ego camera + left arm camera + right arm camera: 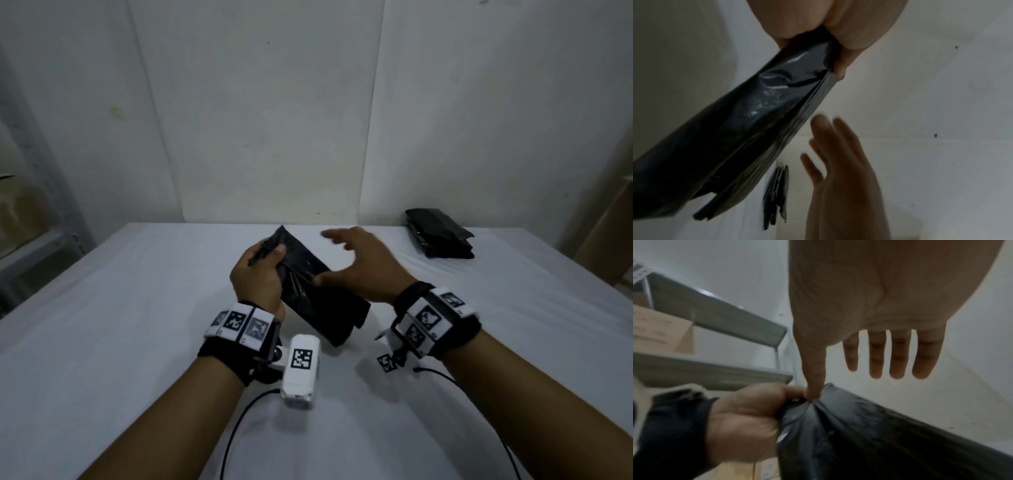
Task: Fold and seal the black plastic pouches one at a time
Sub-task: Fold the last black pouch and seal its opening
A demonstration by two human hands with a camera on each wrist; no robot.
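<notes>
A black plastic pouch (308, 284) is held above the white table, slanting from far left to near right. My left hand (260, 274) grips its far end, thumb on top and fingers curled round the edge; the left wrist view shows the pouch (748, 116) running down from that grip. My right hand (359, 263) hovers beside the pouch with fingers spread and straight. In the right wrist view its thumb tip touches the pouch (869, 434) next to the left hand (744, 418).
A stack of black pouches (440, 236) lies at the table's far right, near the wall; the same stack of pouches (777, 198) shows in the left wrist view. The table (137, 342) wears a white cloth. Grey shelving (715, 318) with a cardboard box stands to the left.
</notes>
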